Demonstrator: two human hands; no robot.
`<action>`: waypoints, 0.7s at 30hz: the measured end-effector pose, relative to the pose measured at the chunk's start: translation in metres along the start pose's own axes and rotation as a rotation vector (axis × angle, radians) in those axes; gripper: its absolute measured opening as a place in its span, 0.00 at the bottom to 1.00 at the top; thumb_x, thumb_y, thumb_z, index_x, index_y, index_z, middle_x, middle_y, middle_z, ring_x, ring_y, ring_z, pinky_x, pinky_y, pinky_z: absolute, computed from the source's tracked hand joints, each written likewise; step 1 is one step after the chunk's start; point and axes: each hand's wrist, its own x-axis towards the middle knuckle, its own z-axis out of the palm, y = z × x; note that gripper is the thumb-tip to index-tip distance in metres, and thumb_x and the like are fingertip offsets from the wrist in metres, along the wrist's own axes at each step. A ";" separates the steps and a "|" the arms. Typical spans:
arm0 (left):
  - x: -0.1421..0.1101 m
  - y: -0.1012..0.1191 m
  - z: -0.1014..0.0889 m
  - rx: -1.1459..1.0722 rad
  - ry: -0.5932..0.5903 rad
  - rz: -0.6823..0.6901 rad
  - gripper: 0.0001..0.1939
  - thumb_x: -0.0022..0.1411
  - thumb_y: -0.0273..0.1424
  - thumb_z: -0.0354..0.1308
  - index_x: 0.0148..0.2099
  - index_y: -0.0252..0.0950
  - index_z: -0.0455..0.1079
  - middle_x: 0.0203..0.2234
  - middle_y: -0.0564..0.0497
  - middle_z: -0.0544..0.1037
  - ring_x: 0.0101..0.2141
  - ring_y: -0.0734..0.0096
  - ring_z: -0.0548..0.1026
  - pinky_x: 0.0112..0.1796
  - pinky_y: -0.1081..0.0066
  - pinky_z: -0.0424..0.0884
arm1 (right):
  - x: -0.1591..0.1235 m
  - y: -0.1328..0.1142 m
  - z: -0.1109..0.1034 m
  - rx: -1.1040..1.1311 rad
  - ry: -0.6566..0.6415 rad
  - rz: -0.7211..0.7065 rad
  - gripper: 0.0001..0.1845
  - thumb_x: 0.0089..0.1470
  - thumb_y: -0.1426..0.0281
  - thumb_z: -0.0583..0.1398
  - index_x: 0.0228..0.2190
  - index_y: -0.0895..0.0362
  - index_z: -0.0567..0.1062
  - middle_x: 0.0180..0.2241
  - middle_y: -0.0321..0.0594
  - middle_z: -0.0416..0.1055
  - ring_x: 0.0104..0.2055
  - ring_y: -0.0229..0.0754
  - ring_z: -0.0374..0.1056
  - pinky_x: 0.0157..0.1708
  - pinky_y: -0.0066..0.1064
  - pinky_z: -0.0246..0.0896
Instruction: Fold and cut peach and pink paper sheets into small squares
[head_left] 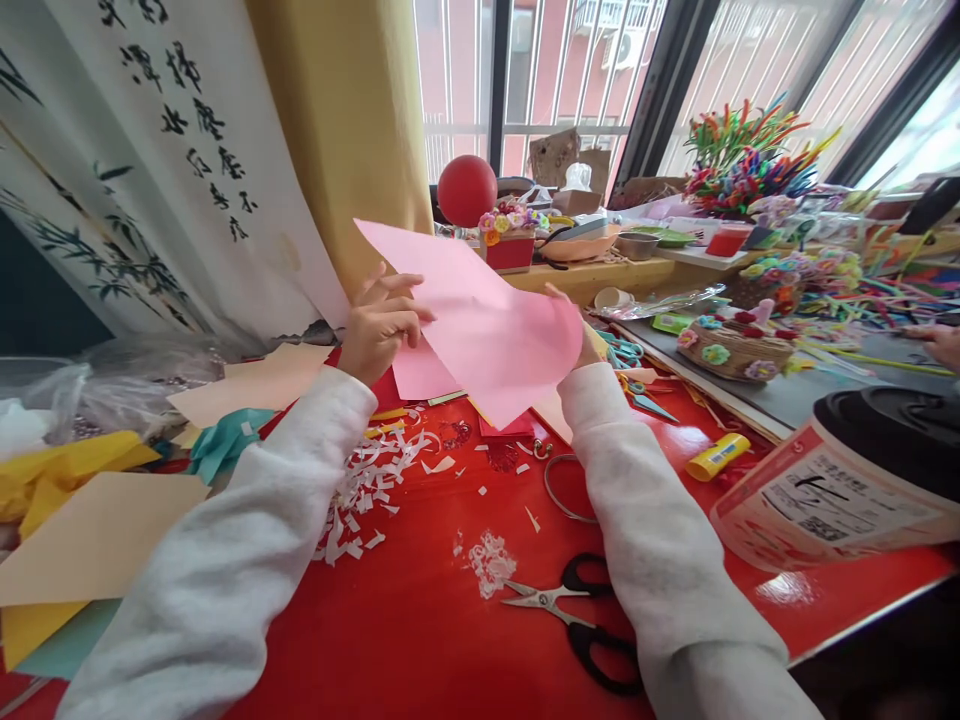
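A large sheet of pink paper (480, 320) is up in the air, slanted, its right side curling over. My right hand (591, 345) grips that curled side, most of its fingers hidden behind the sheet. At the left edge, my left hand (382, 325) has its fingers loosely apart, against or just in front of the paper. Another pink sheet (424, 372) shows below. Black-handled scissors (551, 600) lie with blades parted on the red table (420, 640), beside a small heap of white scraps (491, 562).
White paper shreds (375, 475) spread below my left hand. Coloured sheets (97, 535) lie at left. A lidded paper cup (832, 490) and a yellow glue stick (718, 457) are at right. Teal scissors (649, 402) lie beyond my right wrist. Another person's hand (941, 343) shows at far right.
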 end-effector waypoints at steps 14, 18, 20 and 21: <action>-0.023 0.016 -0.049 -0.673 0.088 -0.999 0.31 0.61 0.45 0.47 0.61 0.38 0.43 0.40 0.42 0.74 0.30 0.68 0.76 0.34 0.61 0.74 | -0.023 -0.046 0.034 0.241 -0.273 -0.026 0.12 0.46 0.82 0.55 0.35 0.62 0.72 0.32 0.40 0.74 0.34 0.40 0.70 0.43 0.33 0.67; -0.011 0.052 -0.075 -0.527 0.227 -0.999 0.37 0.51 0.24 0.57 0.61 0.40 0.47 0.26 0.54 0.73 0.20 0.76 0.72 0.27 0.70 0.74 | -0.054 -0.073 0.059 0.183 -0.352 -0.058 0.13 0.47 0.82 0.55 0.37 0.64 0.72 0.34 0.43 0.73 0.38 0.42 0.69 0.43 0.34 0.67; -0.007 0.072 -0.092 -0.435 0.248 -0.959 0.31 0.50 0.21 0.55 0.57 0.39 0.56 0.24 0.55 0.72 0.20 0.76 0.71 0.26 0.71 0.74 | -0.076 -0.085 0.066 0.118 -0.339 -0.100 0.12 0.48 0.81 0.56 0.37 0.63 0.71 0.33 0.43 0.72 0.35 0.40 0.69 0.40 0.33 0.68; -0.007 0.082 -0.102 -0.400 0.234 -0.958 0.25 0.50 0.21 0.54 0.53 0.38 0.63 0.23 0.54 0.72 0.20 0.76 0.71 0.26 0.71 0.74 | -0.089 -0.089 0.068 0.077 -0.319 -0.121 0.12 0.48 0.80 0.56 0.38 0.62 0.71 0.33 0.42 0.72 0.32 0.39 0.69 0.37 0.31 0.68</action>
